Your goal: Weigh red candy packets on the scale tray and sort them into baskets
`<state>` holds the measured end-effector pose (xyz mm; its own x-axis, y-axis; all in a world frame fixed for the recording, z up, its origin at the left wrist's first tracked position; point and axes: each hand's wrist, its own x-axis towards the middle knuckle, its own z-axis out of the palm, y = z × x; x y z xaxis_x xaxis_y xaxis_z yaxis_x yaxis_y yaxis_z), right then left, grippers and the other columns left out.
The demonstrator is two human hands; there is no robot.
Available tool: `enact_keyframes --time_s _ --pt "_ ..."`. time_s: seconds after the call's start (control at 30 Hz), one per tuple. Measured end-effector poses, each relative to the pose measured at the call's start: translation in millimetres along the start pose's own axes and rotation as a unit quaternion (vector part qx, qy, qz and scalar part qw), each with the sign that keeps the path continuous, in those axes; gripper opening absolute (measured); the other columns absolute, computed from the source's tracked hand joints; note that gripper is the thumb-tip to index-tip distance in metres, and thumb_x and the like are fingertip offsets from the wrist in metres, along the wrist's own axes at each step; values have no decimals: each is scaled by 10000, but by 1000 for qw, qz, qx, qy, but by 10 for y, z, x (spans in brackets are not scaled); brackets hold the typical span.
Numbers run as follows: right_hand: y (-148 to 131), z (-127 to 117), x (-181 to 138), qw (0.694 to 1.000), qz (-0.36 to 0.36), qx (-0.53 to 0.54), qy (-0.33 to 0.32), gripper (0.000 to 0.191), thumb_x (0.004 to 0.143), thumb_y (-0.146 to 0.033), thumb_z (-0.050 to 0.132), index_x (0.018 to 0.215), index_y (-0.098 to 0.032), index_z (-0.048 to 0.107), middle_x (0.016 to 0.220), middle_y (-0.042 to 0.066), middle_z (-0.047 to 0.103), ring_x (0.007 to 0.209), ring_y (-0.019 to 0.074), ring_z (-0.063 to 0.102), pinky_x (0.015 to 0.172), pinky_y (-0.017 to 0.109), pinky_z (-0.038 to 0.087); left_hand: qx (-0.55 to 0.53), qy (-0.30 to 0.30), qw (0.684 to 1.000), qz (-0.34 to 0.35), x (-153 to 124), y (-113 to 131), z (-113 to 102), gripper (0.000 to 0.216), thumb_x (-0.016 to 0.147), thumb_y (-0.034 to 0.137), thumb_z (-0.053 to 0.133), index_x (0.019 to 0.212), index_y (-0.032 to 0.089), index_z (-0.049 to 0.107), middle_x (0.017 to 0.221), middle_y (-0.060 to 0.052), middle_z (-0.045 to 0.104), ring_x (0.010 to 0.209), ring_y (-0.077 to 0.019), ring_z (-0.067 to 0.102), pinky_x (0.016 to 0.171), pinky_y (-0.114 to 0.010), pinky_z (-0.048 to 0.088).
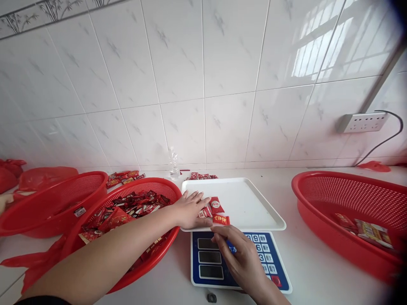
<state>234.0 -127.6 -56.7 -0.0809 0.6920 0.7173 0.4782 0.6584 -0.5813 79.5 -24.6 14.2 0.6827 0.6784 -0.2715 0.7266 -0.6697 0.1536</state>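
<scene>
My left hand reaches across the basket of packets and lies palm down at the left side of the white scale tray, fingers spread. Beside its fingers and thumb are small red wrapped packets, partly covered by the hand. Another red packet with yellow lettering lies at the tray's front edge. Just in front of it, my right hand hovers over the blue scale panel, its thumb and fingertips drawn together. Whatever is between those fingertips, if anything, is too small to make out.
Left of the tray stands a red basket full of wrapped packets, with another red basket beyond. A third red basket at right holds a few packets. A clear bottle and loose packets stand near the tiled wall.
</scene>
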Motion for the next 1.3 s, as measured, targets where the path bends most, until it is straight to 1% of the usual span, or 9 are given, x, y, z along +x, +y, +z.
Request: enact_keyframes --time_s 0.2,0.43,0.6,0.7,0.77,0.87,1.0,1.13,1.3 --pt "-8 -13 15 1000 3 -11 15 159 892 -200 467 947 -208 616 732 28 671 668 139 637 581 222 508 -58 14 998 -3 112 -4 -56 850 802 752 224 1468 246 73 1533 -96 0 1394 -286 -39 1098 -506 72" --pt "5 -29 28 999 24 -13 40 154 889 -218 476 932 -211 624 754 31 679 682 150 652 606 243 525 -77 31 996 34 307 25 147 729 812 713 316 1425 325 252 1532 -59 111 1398 -287 1 1084 -542 14" --pt "38 -25 9 999 32 -16 30 171 898 -239 466 949 -207 627 742 33 677 684 153 655 604 242 525 -109 116 987 -1 406 -101 75 665 846 647 350 1377 247 364 1515 -90 188 1396 -296 42 1093 -515 75" --pt "43 -30 4 999 34 -12 34 172 897 -248 470 954 -207 627 742 31 677 688 153 657 607 241 527 -164 224 961 -13 334 -322 -61 505 925 482 310 1343 209 384 1465 -85 321 1360 -223 241 1086 -379 221" --pt "28 -37 3 999 35 -12 31 176 898 -258 469 955 -209 629 747 35 679 688 157 658 601 244 528 -163 274 945 -79 220 -544 -109 407 944 358 276 1282 184 420 1363 -90 459 1254 -184 413 1016 -309 333" --pt "-16 -48 -1 999 24 -12 21 170 895 -257 477 953 -213 631 755 37 681 686 156 655 590 245 526 -107 230 944 -211 -15 -906 -45 326 912 219 276 1150 152 489 1136 -106 605 1031 -198 576 862 -307 440" --pt "-55 -48 -8 1000 1 -6 9 165 896 -228 475 964 -214 625 752 34 676 675 143 648 585 238 524 -85 127 959 -238 -276 -1223 197 270 759 242 571 1021 175 577 1039 -106 648 984 -264 599 819 -329 454" --pt "-42 -32 1 1000 10 -11 4 179 901 -245 460 954 -215 629 742 36 677 662 150 649 572 246 527 -57 93 962 -249 -285 -1296 350 455 677 303 666 1103 189 556 1188 -145 585 1168 -333 480 911 -380 400" --pt "0 -18 9 999 24 -24 4 188 907 -263 453 945 -212 630 741 41 681 665 157 652 578 250 528 -33 102 960 -258 -162 -1255 344 400 665 243 651 1044 145 570 1142 -193 598 1102 -372 517 855 -420 421"
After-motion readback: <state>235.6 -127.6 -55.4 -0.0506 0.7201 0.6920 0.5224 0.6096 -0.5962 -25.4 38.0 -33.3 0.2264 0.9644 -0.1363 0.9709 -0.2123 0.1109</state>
